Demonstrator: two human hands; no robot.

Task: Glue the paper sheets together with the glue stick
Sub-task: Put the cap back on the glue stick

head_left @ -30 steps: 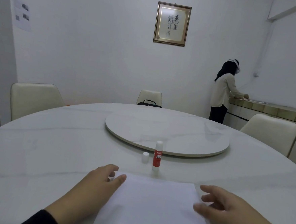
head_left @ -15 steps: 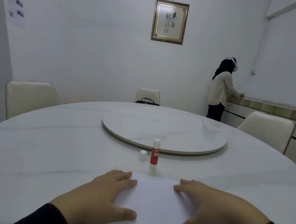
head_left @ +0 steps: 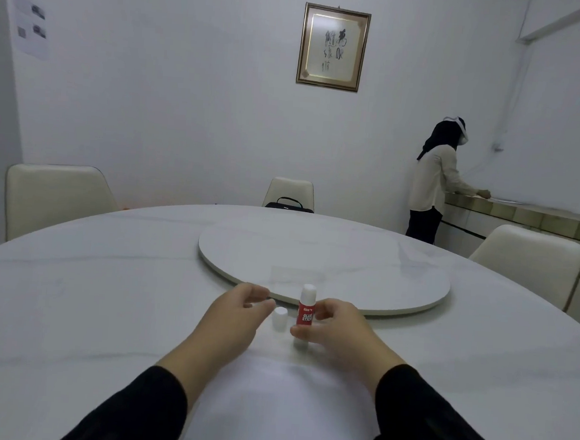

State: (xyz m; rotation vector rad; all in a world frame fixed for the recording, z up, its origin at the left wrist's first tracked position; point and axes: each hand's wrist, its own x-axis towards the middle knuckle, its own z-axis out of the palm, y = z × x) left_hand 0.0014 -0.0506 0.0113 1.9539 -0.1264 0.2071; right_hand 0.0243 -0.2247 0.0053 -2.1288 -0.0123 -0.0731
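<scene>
Marble surface (head_left: 69,307): white, our paper sheets (head_left: 268,407) lie btw our forearms, near edge.
Glue stick (head_left: 306,310): red, upright, uncapped, just beyond sheets.
Right hand (head_left: 336,329): fingers curled round stick, thumb at base; can't tell if touching.
Left hand (head_left: 234,315): fingers loosely spread, holding nothing.
Cap (head_left: 280,317): white, btw our hands, just left of stick.

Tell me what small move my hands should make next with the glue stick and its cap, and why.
Probably close the right hand on the glue stick and lift it. It stands upright just beyond the paper, its white glue end bare, and the right thumb and fingers already flank its lower body. The left hand hovers open beside the loose cap, touching nothing.
</scene>
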